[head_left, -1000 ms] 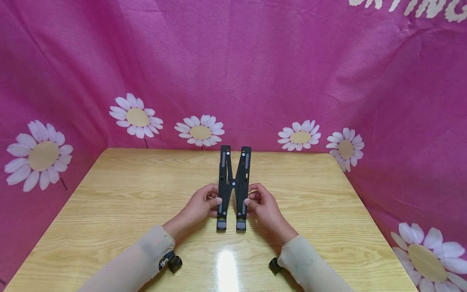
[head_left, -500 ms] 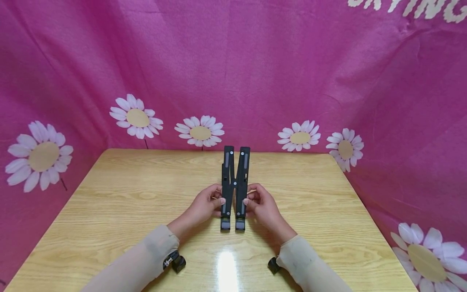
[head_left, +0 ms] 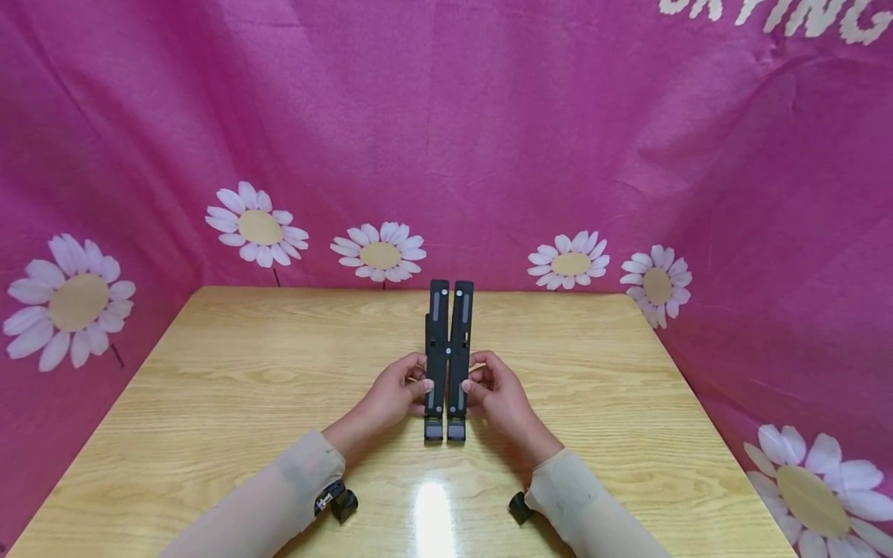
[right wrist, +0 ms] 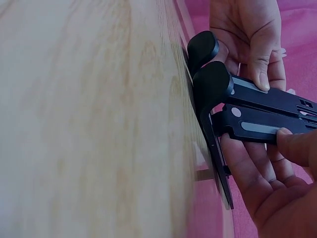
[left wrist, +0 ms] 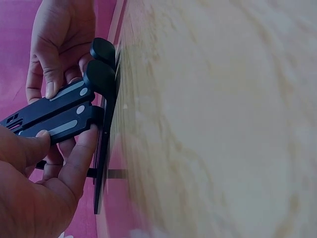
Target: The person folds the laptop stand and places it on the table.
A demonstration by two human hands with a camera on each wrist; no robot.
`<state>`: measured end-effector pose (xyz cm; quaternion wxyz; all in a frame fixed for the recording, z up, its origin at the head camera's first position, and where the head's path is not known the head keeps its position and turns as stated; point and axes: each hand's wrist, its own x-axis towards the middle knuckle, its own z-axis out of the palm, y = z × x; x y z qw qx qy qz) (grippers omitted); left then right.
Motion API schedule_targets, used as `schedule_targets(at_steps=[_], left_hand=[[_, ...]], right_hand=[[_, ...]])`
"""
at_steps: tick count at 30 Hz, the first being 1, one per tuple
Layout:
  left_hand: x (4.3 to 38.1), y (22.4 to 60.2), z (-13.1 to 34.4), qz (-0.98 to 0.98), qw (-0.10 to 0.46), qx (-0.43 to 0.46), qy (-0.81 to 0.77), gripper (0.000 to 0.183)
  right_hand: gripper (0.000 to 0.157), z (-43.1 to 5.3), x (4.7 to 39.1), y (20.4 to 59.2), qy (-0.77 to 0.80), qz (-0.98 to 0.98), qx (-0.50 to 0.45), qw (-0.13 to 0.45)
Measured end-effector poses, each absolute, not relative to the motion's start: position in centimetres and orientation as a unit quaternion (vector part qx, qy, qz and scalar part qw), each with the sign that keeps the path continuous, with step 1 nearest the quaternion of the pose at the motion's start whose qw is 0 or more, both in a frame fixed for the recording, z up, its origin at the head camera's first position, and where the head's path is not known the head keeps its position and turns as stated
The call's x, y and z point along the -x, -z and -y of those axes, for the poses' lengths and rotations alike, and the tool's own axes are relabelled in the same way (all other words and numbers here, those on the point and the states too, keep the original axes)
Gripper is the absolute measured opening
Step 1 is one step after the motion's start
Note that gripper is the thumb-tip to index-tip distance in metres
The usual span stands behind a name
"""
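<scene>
A black folding laptop stand (head_left: 458, 341) with grey pad strips and silver rivets stands at the middle of the table. Its two long arms lie almost parallel, a thin gap between them, joined by a rivet halfway along. My left hand (head_left: 394, 390) grips the left arm near its lower end, thumb on top and fingers beneath. On the other side my right hand (head_left: 504, 394) holds the right arm the same way. Both wrist views show the stand's rounded front hooks (left wrist: 100, 77) and its lower legs (right wrist: 218, 163) close against the tabletop.
The wooden table (head_left: 244, 372) runs back to a pink cloth (head_left: 474, 139) printed with white daisies, which also hangs at both sides. Small black cameras (head_left: 344, 505) sit at the cuffs of both sleeves. A bright reflection lies on the table's front part.
The stand's two arms have drawn together from a narrow X shape to nearly parallel. My left hand has moved right and my right hand slightly left, both keeping their grip.
</scene>
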<state>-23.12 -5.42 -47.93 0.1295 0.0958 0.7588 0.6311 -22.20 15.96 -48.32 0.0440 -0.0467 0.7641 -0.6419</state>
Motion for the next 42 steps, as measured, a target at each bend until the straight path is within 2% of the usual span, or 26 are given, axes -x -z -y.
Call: schedule_targets(at_steps=[20, 26, 32, 38, 42], left_hand=[[23.4, 47.7, 4.9, -0.759, 0.135, -0.099, -0.63, 0.015], [23.3, 47.6, 4.8, -0.752, 0.137, -0.077, -0.64, 0.017], [23.3, 47.5, 5.0, -0.749, 0.13, -0.056, -0.647, 0.017], [22.9, 47.5, 4.8, -0.751, 0.124, -0.058, -0.646, 0.017], [21.9, 47.6, 4.7, -0.784, 0.103, -0.072, -0.608, 0.026]], right_hand=[[0.029, -15.7, 22.3, 47.8, 0.638, -0.768, 0.029, 0.055], [0.029, -15.7, 22.4, 47.9, 0.63, -0.775, 0.025, 0.042], [0.028, -16.3, 23.0, 47.8, 0.603, -0.796, 0.048, 0.034], [0.025, -17.2, 23.6, 47.2, 0.566, -0.818, 0.077, 0.061], [0.024, -17.9, 24.3, 46.7, 0.509, -0.85, 0.122, 0.055]])
